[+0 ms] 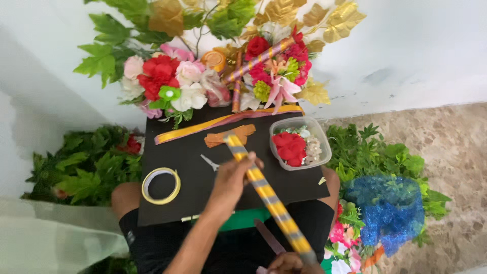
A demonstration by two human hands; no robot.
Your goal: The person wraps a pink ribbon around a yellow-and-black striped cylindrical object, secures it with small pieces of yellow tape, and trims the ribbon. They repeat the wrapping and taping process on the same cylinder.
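L hand (231, 177) wraps striped stick (264, 190) mid-shaft; R hand (291, 264) pinches its 5 o'clock end; axis runs 11–5 over black board (172, 152).

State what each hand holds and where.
Both grip the striped stick: left hand around its middle, right hand at its near end.

Plain white wall (416, 45) behind; beige speckled stone floor (456, 152) at right; soft, even daylight throughout.
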